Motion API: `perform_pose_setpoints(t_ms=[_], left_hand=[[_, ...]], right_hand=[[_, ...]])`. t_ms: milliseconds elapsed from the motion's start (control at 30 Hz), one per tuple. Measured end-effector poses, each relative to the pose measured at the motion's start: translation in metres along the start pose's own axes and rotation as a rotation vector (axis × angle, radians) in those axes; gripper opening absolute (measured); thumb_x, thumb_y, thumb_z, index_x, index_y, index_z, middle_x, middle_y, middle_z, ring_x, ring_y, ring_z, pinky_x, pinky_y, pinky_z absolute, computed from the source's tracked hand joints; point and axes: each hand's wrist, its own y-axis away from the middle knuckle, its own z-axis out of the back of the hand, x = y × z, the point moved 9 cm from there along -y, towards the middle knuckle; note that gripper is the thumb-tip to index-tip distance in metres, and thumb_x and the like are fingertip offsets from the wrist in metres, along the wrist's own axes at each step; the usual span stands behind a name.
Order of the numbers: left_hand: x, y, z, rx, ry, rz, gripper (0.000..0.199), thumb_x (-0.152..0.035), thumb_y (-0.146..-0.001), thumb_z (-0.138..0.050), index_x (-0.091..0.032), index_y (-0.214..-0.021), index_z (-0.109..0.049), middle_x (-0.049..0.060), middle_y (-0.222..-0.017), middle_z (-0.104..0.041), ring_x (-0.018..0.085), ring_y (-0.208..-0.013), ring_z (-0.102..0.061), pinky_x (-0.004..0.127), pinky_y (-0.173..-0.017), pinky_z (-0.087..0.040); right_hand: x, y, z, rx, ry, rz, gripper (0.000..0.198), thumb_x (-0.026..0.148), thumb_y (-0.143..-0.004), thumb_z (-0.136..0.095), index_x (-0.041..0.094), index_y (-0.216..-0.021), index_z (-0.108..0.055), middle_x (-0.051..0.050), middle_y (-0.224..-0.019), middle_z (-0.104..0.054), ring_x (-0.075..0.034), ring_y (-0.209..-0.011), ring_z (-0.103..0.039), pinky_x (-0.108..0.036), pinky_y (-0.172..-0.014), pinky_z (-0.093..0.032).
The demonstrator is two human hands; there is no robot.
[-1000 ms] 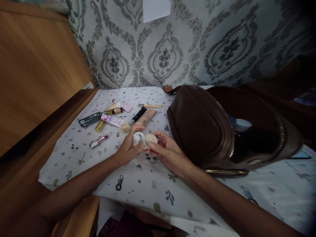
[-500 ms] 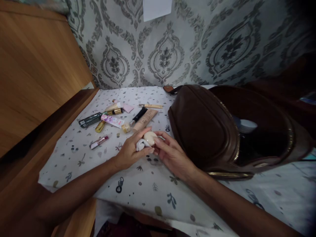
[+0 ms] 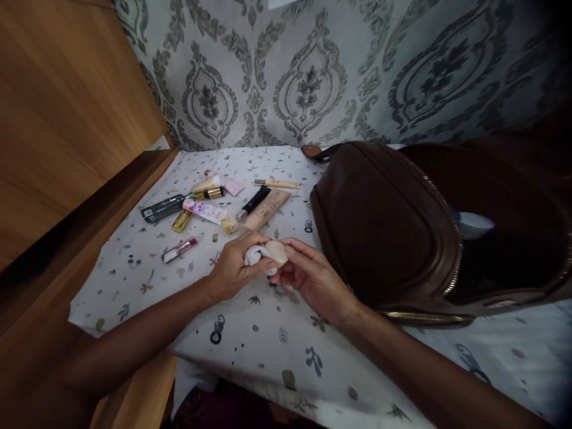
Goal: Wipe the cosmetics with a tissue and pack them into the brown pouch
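Over the near middle of the table, my left hand is closed around a crumpled white cloth or wipe. A small round cream-coloured item, perhaps a compact or a jar, is pressed against the cloth. Fingers of my right hand pinch this item at its right edge. Its underside is hidden by the fingers. Just beyond the hands lie a beige tube, a black tube and a small jar with a yellowish lid.
A brown leather bag stands open at the right, a pale round thing inside. At left lie a lip gloss, a dark green bottle, a gold-capped bottle and a pink-white tube. A wooden cabinet borders the left.
The round item has tilted and shifted slightly right in my hands. The view has moved a little, so the bag appears further right. The cosmetics on the table lie as before.
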Motion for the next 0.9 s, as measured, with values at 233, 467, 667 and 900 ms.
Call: perform_pose_setpoints(t_ms=[233, 467, 667, 900], left_hand=[[0.000, -0.004, 0.007, -0.066, -0.033, -0.033, 0.034, -0.045, -0.096, -0.052, -0.017, -0.081, -0.064, 0.003, -0.077, -0.061, 0.016, -0.074, -0.056, 0.029, -0.071, -0.042], [0.007, -0.007, 0.005, -0.085, -0.054, 0.032, 0.037, -0.040, -0.095, -0.053, -0.018, -0.065, -0.051, -0.001, -0.066, -0.048, 0.013, -0.066, -0.048, 0.027, -0.065, -0.038], [0.004, -0.004, -0.002, 0.006, 0.095, 0.050, 0.034, -0.045, -0.098, -0.048, -0.016, -0.091, -0.065, 0.004, -0.085, -0.065, 0.016, -0.080, -0.059, 0.027, -0.075, -0.044], [-0.004, -0.002, -0.007, 0.105, 0.107, -0.025, 0.044, -0.054, -0.092, -0.058, -0.017, -0.114, -0.068, 0.006, -0.094, -0.067, 0.019, -0.087, -0.060, 0.031, -0.081, -0.045]], right_hand=[[-0.005, 0.002, -0.001, -0.027, -0.092, -0.022, 0.036, 0.045, -0.072, -0.081, 0.022, -0.091, -0.060, 0.000, -0.078, -0.069, -0.014, -0.066, -0.066, -0.024, -0.057, -0.043], [-0.007, 0.003, 0.001, -0.067, -0.143, -0.095, 0.036, 0.043, -0.068, -0.085, 0.018, -0.086, -0.066, -0.001, -0.081, -0.070, -0.012, -0.067, -0.067, -0.020, -0.055, -0.046], [-0.001, 0.004, 0.004, -0.131, -0.183, -0.080, 0.051, 0.029, -0.059, -0.092, 0.021, -0.104, -0.069, -0.001, -0.091, -0.071, -0.011, -0.076, -0.066, -0.022, -0.068, -0.054], [-0.005, 0.001, 0.011, -0.175, -0.189, -0.080, 0.041, 0.032, -0.055, -0.093, 0.019, -0.077, -0.061, 0.001, -0.079, -0.068, -0.009, -0.071, -0.062, -0.020, -0.066, -0.054]])
